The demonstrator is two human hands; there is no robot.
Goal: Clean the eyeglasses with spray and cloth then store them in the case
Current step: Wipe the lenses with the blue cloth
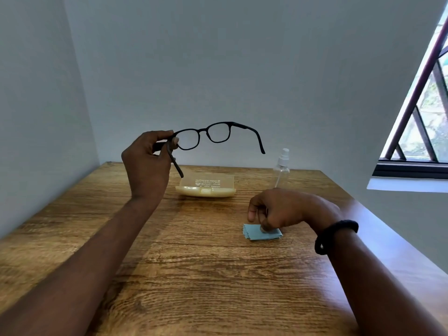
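Fingers [160,135] and thumb of the left hand [148,163] were clamped on one hinge corner of the thin matte-black eyeglasses [203,130], held aloft with arms unfolded over a grained wooden table [194,275]. The right hand [283,209] was curled, one fingertip set on a folded, zigzag-edged blue cloth [261,235]; a pinch could not be confirmed. Behind were seen a shut cream plastic case [206,189] and a clear spray bottle [281,172].
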